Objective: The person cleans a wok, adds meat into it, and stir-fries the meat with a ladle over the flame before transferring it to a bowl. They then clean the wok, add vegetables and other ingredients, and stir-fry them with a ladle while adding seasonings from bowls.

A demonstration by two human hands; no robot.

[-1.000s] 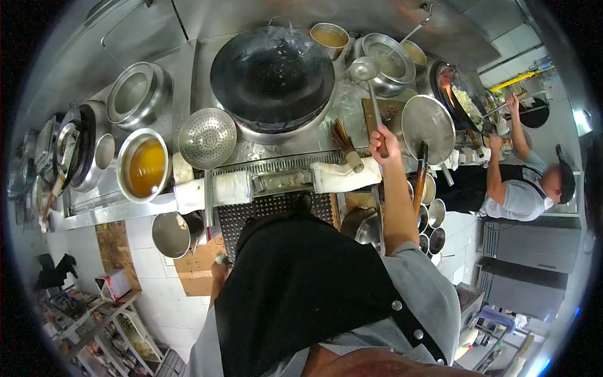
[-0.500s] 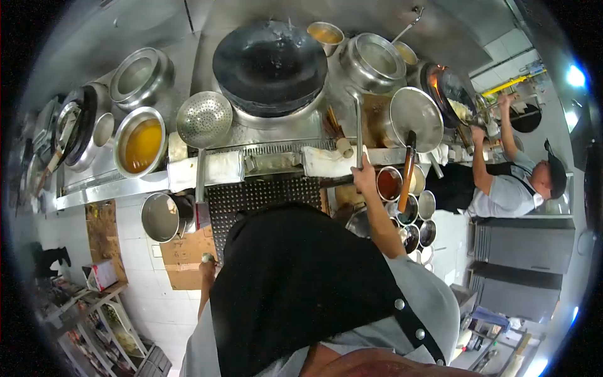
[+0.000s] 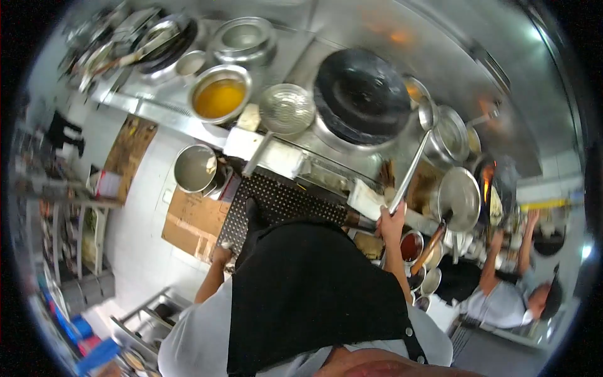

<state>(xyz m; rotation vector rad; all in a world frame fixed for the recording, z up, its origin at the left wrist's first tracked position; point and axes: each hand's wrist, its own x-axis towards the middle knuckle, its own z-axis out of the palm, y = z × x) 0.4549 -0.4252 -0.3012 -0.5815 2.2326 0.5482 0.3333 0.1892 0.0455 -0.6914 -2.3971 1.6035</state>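
Note:
My right hand (image 3: 391,223) is closed around the handle of a long steel ladle (image 3: 411,174). The ladle slants up and away, its bowl overlapping the space just right of a black wok (image 3: 361,88) on the burner. No food shows in the wok. Low at my left side, the fingers of my left hand (image 3: 221,257) are curled on a small pale thing that I cannot make out. A perforated strainer (image 3: 287,108) rests on the stove left of the wok, handle pointing toward me.
A metal basin (image 3: 193,100) holds orange liquid at the left. A tall pot (image 3: 178,173) stands by flattened cardboard (image 3: 191,220). To the right are a wire-mesh strainer (image 3: 458,198), sauce containers (image 3: 431,281) and a co-worker (image 3: 502,301) at a flaming wok. Black perforated matting (image 3: 282,198) covers the floor.
My view has turned, so the stove now tilts down to the right. The ladle in my right hand now points up and right beside the wok. My left hand stays low.

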